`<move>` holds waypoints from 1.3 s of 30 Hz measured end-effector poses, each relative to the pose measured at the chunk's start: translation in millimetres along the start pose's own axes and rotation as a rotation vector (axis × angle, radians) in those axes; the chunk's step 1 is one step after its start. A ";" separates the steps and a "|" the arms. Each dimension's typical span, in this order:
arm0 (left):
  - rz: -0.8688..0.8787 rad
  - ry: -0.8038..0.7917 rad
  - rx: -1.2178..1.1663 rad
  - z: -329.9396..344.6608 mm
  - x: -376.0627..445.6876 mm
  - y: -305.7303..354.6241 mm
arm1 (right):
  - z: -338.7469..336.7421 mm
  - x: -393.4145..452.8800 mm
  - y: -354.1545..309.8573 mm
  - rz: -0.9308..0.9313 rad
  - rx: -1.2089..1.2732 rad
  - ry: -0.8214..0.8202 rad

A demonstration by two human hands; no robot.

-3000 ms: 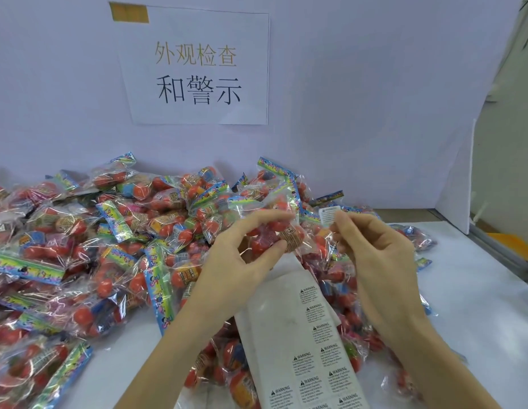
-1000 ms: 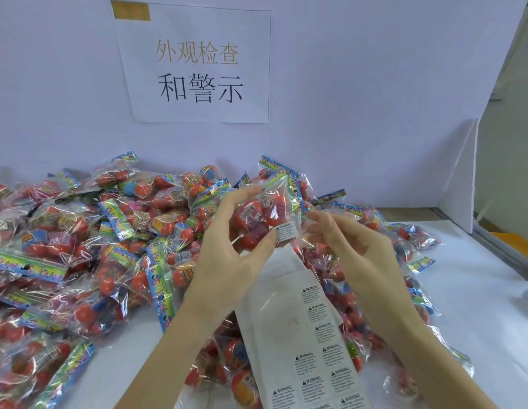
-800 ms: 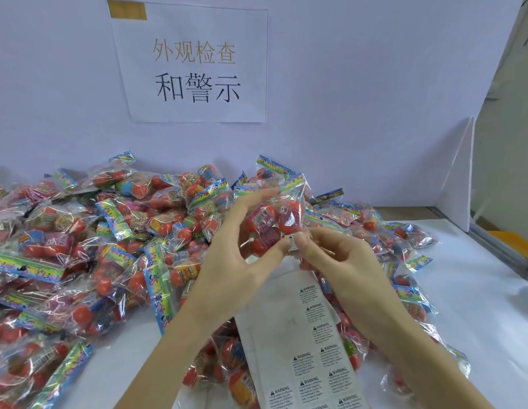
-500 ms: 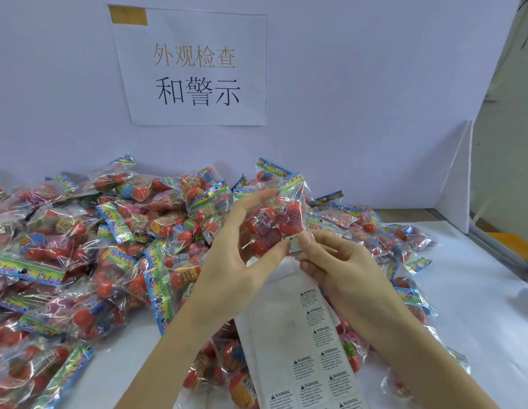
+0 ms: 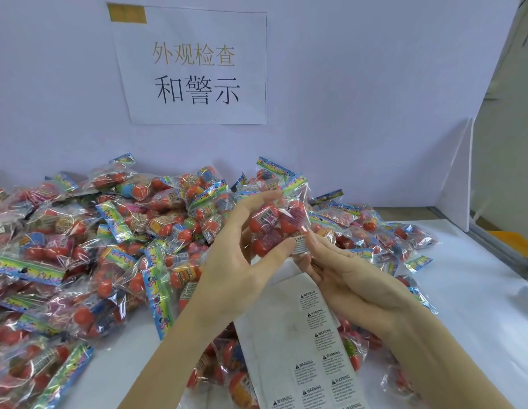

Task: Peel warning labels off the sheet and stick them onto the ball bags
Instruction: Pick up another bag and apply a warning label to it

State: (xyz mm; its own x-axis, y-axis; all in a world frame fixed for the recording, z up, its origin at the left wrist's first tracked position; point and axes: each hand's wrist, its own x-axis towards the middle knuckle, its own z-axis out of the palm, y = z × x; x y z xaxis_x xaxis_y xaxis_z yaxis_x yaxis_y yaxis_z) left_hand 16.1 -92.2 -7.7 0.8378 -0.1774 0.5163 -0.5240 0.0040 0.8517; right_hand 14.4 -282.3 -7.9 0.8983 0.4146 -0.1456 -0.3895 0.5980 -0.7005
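Observation:
My left hand [image 5: 242, 255] holds a clear ball bag [image 5: 279, 222] of red balls up in the middle of the view, thumb under it and fingers behind. A white warning label [image 5: 300, 245] sits on the bag's lower right corner. My right hand [image 5: 348, 278] has its fingertips against that label and corner, with the palm turned up. The label sheet [image 5: 289, 343] lies on the table below my hands, with several warning labels in columns on its right side and bare backing on its left.
A big heap of ball bags [image 5: 94, 246] covers the table's left and back. More ball bags [image 5: 383, 231] lie to the right. A white panel with a paper sign [image 5: 195, 66] stands behind. The white table [image 5: 478, 320] shows at the right, with a metal rail [image 5: 504, 252] at its edge.
My right hand brought the peeled label from the air to the bag's lower right corner and laid it on. My left hand raised and turned the bag slightly.

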 end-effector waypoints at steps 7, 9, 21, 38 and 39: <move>-0.026 0.050 -0.080 -0.5 1.1 4.7 | -2.3 0.6 5.0 -0.236 -0.376 0.006; -0.027 0.040 -0.081 -1.1 1.6 5.0 | -3.2 -0.4 10.3 -0.355 -0.670 0.090; -0.005 -0.045 -0.025 -14.6 3.9 1.9 | -7.0 -0.5 4.5 -0.423 -0.768 0.100; -0.089 -0.304 0.427 -20.7 1.0 1.7 | -40.0 -19.6 -71.2 -0.756 -0.079 0.230; -0.089 -0.382 0.497 -20.7 0.4 1.3 | -36.5 -13.5 -62.7 -0.700 -0.122 0.232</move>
State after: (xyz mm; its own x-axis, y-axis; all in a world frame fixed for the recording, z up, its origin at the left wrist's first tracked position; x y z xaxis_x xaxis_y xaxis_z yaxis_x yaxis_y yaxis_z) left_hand 18.9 -72.0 -4.6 0.8161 -0.4948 0.2987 -0.5399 -0.4683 0.6994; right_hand 34.1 -350.4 12.5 0.9531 -0.1984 0.2287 0.3023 0.5834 -0.7538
